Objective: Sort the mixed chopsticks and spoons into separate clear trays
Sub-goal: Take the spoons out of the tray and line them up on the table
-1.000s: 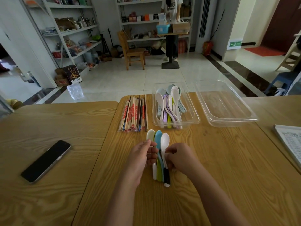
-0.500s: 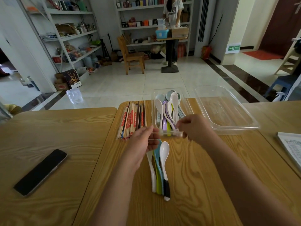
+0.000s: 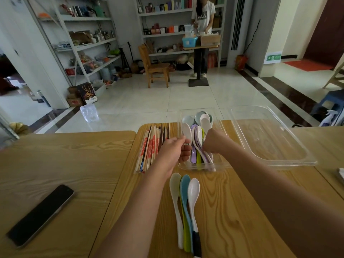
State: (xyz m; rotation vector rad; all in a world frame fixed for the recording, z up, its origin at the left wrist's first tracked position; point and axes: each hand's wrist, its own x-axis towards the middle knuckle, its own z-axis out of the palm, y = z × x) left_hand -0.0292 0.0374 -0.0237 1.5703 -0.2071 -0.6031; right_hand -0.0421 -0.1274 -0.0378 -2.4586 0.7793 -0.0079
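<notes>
Item 1: 4 loose spoons (image 3: 186, 205), squared in 1 bundle toward the near edge of the table (image 3: 232, 211), now released; 1 s ago both hands held them.
Item 2: left hand (image 3: 175, 151), moved up to the left wall of the spoon tray (image 3: 223, 162), fingers curled; grip cannot be told.
Item 3: right hand (image 3: 214, 144), now inside that tray, fingers curled round sorted spoons (image 3: 199, 134); likely making room.
Item 4: chopsticks (image 3: 150, 148), far-left corner, unmoved; empty tray (image 3: 270, 146), far-right.

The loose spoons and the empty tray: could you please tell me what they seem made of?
The loose white, blue and green spoons look like plastic or melamine: solid colours, soft sheen. The empty clear tray looks like transparent plastic: the wooden table shows through.
</notes>
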